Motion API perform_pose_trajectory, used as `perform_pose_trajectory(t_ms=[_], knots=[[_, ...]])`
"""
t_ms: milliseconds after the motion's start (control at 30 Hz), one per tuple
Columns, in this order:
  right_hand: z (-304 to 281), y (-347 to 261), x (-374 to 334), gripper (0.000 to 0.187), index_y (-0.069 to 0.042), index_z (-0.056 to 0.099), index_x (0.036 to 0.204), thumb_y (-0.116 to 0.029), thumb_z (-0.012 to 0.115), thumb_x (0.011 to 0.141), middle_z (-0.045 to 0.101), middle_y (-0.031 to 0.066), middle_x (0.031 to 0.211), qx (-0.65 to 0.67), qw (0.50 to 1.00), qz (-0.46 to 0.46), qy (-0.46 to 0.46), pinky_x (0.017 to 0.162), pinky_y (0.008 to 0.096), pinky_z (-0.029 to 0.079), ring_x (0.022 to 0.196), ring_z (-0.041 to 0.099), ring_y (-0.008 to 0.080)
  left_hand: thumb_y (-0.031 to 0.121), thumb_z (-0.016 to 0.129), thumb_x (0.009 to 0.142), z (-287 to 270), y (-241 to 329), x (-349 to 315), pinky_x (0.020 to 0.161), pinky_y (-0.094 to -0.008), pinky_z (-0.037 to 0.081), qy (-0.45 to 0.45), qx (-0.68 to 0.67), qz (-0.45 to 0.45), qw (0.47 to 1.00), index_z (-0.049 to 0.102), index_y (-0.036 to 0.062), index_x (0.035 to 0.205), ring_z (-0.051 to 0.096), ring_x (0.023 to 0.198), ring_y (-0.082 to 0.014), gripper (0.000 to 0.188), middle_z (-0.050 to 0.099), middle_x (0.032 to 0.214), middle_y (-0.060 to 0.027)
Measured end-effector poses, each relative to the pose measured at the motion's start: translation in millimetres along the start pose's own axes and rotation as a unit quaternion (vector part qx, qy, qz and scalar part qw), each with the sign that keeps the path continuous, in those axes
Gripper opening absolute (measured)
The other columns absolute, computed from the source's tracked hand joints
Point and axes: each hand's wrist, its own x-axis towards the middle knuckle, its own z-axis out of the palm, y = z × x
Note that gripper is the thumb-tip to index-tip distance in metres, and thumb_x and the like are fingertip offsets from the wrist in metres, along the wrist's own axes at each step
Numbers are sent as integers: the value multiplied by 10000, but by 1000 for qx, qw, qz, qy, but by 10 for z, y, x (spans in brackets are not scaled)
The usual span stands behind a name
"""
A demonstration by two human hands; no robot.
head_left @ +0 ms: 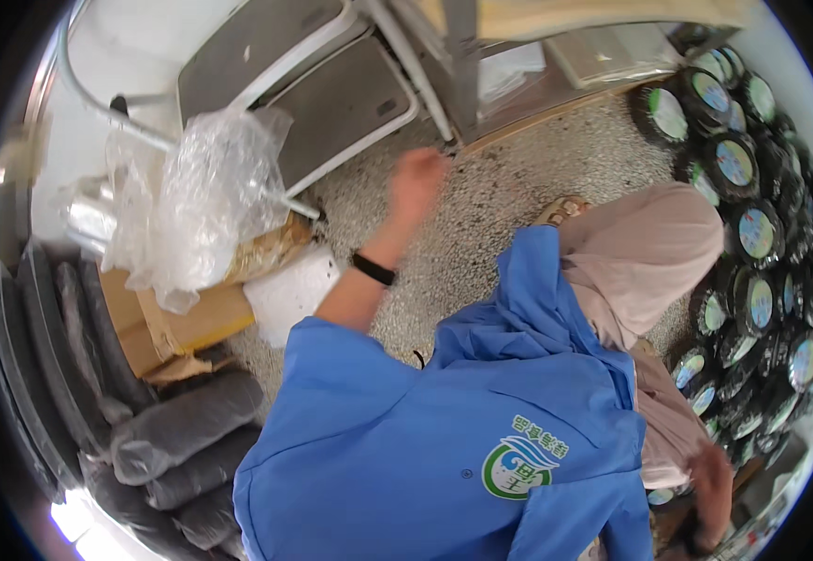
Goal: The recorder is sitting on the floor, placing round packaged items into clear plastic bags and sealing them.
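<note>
My left hand point(418, 182), with a black band point(374, 269) on its wrist, is stretched over the speckled floor point(462, 243). Its blurred fingers look curled in, and nothing shows in them. Closest to it is the foot of a grey-and-white step stool point(341, 103). Down at the lower right, my right hand point(713, 486) hangs beside my leg, near the stacked round black packs point(755, 234) with coloured labels. Motion smears its fingers, so I cannot make out whether it holds anything.
Clear plastic wrap point(224, 178) lies over an open cardboard box point(196, 323) at the left. Below and beside it are several dark wrapped rolls point(187, 425). A shelf point(593, 79) with flat packs stands at the top. A white sheet point(291, 292) lies beside the box.
</note>
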Motion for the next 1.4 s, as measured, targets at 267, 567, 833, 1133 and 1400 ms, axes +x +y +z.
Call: perform_pose_trajectory(t_ms=[267,567,833,1133,1400], knots=[[478,-96,2081,299,-18,572,1246,-177,548,994,656,33,982,55,996,-74,20,697,231,476,871,607,95,594,784,690,-1803,-2513,-2507,1028,-500,452,32,480,-524,703,355,-64,1384,402,1338,-378,1048,417,1399,-259],[247,-165,1901,293,3,572,1254,-40,583,965,630,19,990,-66,995,-62,48,738,201,447,879,557,65,361,810,741,-1917,-2864,-2494,839,-410,573,-162,495,-466,715,609,-3,1128,666,1034,-347,568,659,1120,-212],[339,496,1685,272,-1,591,1209,-21,610,939,629,15,947,8,998,-61,22,745,221,471,838,578,73,291,683,740,-744,-2648,-1214,905,-456,520,-119,370,-332,860,693,-31,944,657,998,-416,382,689,1016,-267],[122,349,1293,327,-3,590,1224,33,614,900,652,46,954,22,984,-137,109,779,239,488,850,605,110,484,630,880,842,-1372,265,761,-430,505,-49,126,-320,938,615,-90,1082,655,808,-377,609,679,906,-242],[394,-615,1354,857,-11,323,1500,-628,505,933,575,175,1278,443,831,-337,26,1022,421,452,1170,588,271,200,615,963,1176,2418,-450,772,-373,512,-146,-169,162,961,458,11,1224,607,905,-216,358,591,1037,-106]])
